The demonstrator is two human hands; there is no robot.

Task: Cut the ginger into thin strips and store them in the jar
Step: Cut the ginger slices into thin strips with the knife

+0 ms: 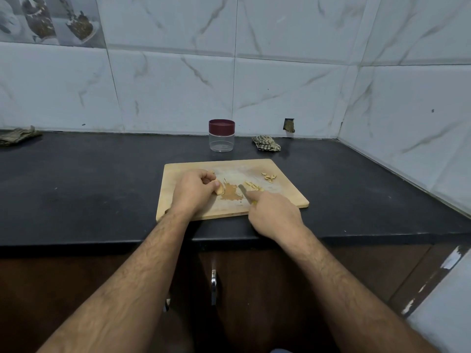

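Note:
A wooden cutting board (285, 174) lies on the black counter. My left hand (195, 191) grips a pale piece of ginger (220, 190) on the board's left half, fingers curled round it. My right hand (274, 212) holds a small knife (243, 191) whose blade lies low over the board just right of the ginger; the handle is hidden in my fist. Thin cut strips (253, 186) lie beside the blade tip, and a few peel scraps (269, 177) sit at the board's far right. A clear jar (221, 141) with a maroon lid stands behind the board, lid on.
A crumpled checked cloth (266, 143) lies right of the jar near the tiled wall. Another rag (16, 135) sits at the counter's far left. The wall corner closes in on the right. Cabinet doors with a metal handle (213, 285) are below the counter edge.

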